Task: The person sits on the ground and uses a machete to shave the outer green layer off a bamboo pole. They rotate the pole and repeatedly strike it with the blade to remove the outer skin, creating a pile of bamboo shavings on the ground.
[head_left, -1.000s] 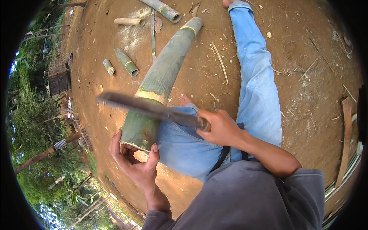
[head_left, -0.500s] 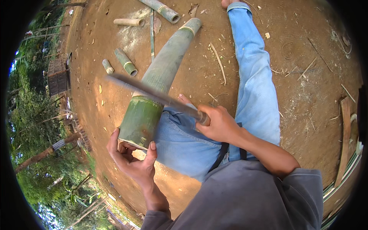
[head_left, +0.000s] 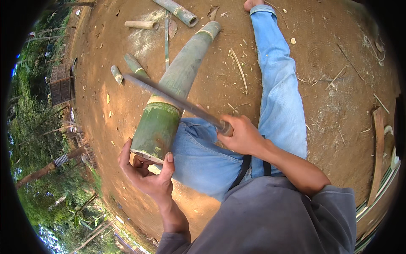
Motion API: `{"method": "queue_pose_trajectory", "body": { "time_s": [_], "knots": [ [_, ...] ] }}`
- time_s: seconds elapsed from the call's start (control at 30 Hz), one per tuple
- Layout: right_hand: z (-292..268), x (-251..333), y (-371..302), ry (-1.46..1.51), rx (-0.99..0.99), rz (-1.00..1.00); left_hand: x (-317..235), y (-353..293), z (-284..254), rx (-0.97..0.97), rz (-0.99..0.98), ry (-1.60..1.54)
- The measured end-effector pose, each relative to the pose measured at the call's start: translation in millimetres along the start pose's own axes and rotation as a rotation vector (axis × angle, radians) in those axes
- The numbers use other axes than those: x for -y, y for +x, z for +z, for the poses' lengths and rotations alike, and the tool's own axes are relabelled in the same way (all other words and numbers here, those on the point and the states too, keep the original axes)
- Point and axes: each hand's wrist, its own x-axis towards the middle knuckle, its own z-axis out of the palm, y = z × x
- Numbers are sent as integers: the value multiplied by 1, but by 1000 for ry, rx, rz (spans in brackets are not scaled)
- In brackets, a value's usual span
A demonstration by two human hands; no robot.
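Note:
A thick green bamboo pole (head_left: 158, 129) slants away from me, resting against my bent left leg. My left hand (head_left: 150, 175) is closed round its near cut end, with the thumb on the right side and fingers on the left and beneath. In my right hand (head_left: 243, 135) is the wooden handle of a machete (head_left: 188, 106), gripped in a fist. Its long dark blade, slightly blurred, lies across the pole just beyond the pale node ring. Whether blade and bamboo touch, I cannot tell.
On the brown dirt beyond lie a short green bamboo tube (head_left: 134, 63), a small bamboo piece (head_left: 116, 74), a pale bamboo tube (head_left: 141, 25) and a larger tube (head_left: 179, 12). My right leg (head_left: 277, 76) stretches out at right. A plank (head_left: 377, 152) and strips lie far right.
The machete blade has shifted slightly away from me along the pole, its tip now covering the short tube's open end. Both hands keep their grips.

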Motion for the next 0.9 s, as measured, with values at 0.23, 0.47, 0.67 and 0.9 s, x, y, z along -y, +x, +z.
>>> {"method": "queue_pose_trajectory", "body": {
  "time_s": [0.23, 0.47, 0.67, 0.9],
  "knots": [
    [-10, 2, 1, -54, 45, -47, 4, -3, 2, -6, -8, -16],
    [5, 2, -5, -84, 114, -207, 6, -3, -2, -8, -15, -2],
    [3, 0, 2, -122, 32, -438, 7, -1, 1, 10, 28, -23],
    [-1, 6, 10, -66, 45, -307, 11, -5, 0, 8, 28, -2]
  ]
}}
